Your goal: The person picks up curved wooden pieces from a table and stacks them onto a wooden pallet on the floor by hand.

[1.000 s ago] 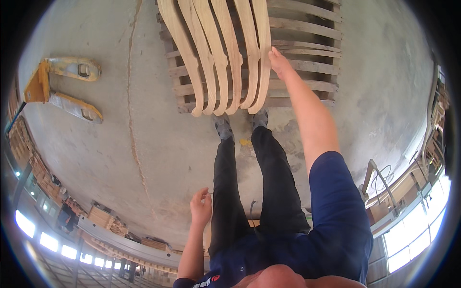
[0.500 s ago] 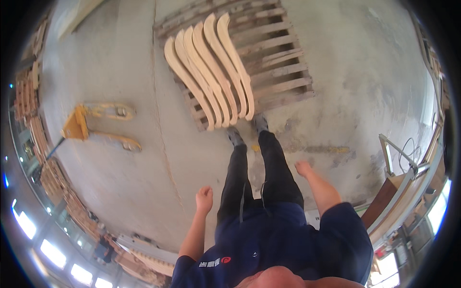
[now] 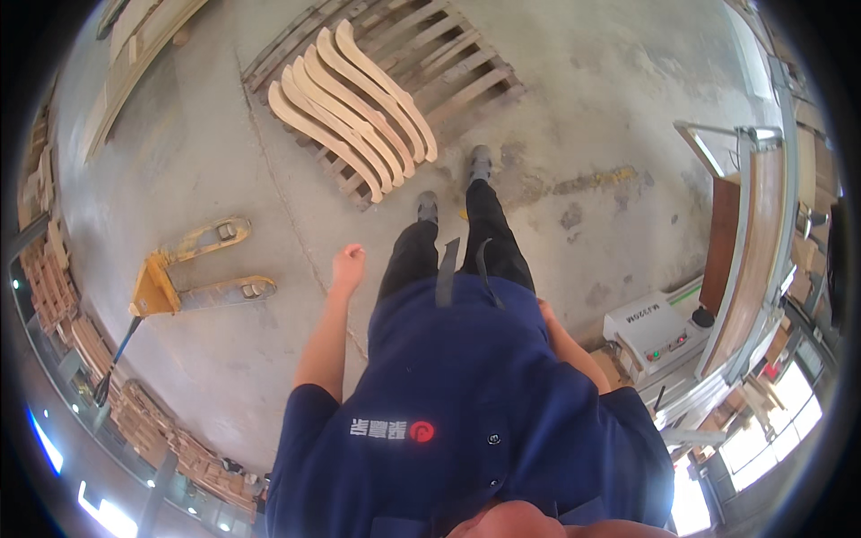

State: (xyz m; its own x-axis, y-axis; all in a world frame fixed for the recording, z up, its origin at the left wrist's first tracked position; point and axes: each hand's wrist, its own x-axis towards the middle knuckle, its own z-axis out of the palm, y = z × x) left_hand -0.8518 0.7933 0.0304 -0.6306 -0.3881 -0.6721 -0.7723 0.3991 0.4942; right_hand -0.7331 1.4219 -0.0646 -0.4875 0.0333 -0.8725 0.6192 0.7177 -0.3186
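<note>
My left hand point(image 3: 350, 264) hangs out in front of my left side over the bare concrete, fingers curled in and nothing visible in them. Close against my right hip is my right hand point(image 3: 545, 312), its fingers mostly hidden by my dark blue top. Ahead of my feet, several curved pale wooden pieces point(image 3: 359, 112) lie side by side on a slatted wooden pallet point(image 3: 466, 85). Neither hand touches them.
A yellow pallet jack point(image 3: 160, 282) stands at the left, its forks pointing toward the pallet. On the right are a light grey machine point(image 3: 650, 327) with buttons and a long wood-topped bench point(image 3: 749, 260). Long boards point(image 3: 148, 58) lie at the far left. Stacked timber point(image 3: 179, 444) lines the left edge.
My body has turned to the right, so the pallet sits further left in view and the grey machine shows more. My left hand has swung forward; my right hand has drawn back to my hip.
</note>
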